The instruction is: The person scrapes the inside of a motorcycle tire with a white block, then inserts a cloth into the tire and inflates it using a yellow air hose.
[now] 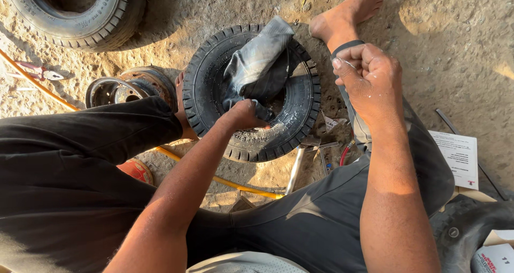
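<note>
Rubber inner tube partly stuffed in small tyre; left hand grips tube, right hand fisted, apparently empty; rim not fitted.

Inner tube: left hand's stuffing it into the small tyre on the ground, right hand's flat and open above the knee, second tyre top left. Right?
One thing is off: the right hand is not flat and open, it is closed in a fist above the knee. The rest holds in the head view: the left hand is at the inner tube in the small tyre, and the second tyre lies top left.
</note>
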A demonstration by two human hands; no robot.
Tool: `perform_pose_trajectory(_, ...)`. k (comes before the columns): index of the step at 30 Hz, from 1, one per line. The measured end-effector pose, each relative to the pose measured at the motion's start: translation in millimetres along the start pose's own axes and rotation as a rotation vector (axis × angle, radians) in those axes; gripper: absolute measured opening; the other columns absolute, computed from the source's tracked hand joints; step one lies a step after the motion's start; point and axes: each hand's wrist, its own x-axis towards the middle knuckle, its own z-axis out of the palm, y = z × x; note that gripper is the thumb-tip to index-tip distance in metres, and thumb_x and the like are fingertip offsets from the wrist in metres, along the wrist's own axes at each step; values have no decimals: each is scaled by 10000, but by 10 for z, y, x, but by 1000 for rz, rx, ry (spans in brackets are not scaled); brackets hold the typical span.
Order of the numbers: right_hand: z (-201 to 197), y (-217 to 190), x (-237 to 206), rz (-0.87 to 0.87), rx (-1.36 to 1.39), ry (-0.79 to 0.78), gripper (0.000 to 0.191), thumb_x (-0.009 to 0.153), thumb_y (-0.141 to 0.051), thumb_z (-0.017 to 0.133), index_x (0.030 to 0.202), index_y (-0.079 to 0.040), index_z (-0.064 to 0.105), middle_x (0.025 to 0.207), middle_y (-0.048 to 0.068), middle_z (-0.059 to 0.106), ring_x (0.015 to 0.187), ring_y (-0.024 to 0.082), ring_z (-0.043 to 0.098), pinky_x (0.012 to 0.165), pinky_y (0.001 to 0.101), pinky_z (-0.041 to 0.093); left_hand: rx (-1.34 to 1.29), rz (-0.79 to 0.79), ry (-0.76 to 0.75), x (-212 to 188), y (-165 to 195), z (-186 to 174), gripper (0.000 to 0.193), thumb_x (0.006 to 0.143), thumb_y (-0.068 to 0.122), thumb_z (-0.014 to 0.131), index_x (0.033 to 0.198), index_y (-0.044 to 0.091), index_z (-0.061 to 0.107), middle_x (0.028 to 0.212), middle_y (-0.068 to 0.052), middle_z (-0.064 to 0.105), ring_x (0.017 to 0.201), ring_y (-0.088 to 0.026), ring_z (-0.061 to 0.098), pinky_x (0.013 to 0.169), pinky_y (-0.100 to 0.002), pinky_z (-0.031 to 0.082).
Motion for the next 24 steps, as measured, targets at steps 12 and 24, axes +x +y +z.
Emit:
perform_pose_trajectory(12,193,185,24,-18,-52,-17,159,932,-122,767,987,20,720,835,58,742,695,95,698,625,260,569,323,18,-98,-123,221,-154,459,864,560,740,1119,180,779,1086,-83,749,1056,-251,687,983,-413,514)
perform_pose_trajectory(24,654,895,294,61,-447,-167,266,843,-274,829,902,-27,749,774,123,736,721,242,719,683,373,555,324,14,-140,-35,105,-258,464,932,481,698,1238,132,710,1209,-133,707,1171,-314,649,1024,-474,493)
